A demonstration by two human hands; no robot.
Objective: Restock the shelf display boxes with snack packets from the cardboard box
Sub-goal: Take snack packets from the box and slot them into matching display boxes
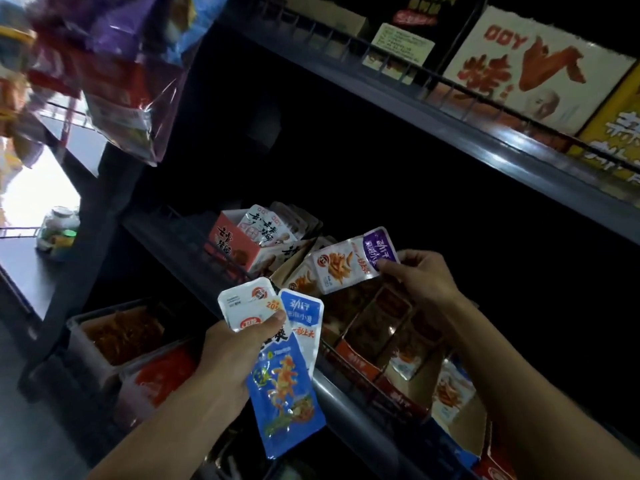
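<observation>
Two hands are working in front of a dark metal shelf, each holding snack packets. The left hand is gripping a small fan of packets, its thumb pressing across their fronts: a blue packet is hanging downward below the fist, a white packet is sticking up on the left, and a second blue-topped packet is standing just beside it on the right. The right hand is pinching a purple-ended packet by its right end between thumb and fingers, holding it out leftward, roughly level, over the display boxes.

Beyond that packet, an orange-and-white display box is sitting far left on the shelf with white packets standing upright inside it. Directly under the right hand, a row of red display boxes is running toward the near right, their contents too dark to make out. On the lower left, two clear plastic tubs with reddish contents are sitting side by side. On the upper shelf at far right, a white carton with red lettering is standing behind a wire rail. Whether a cardboard supply box is in sight cannot be told.
</observation>
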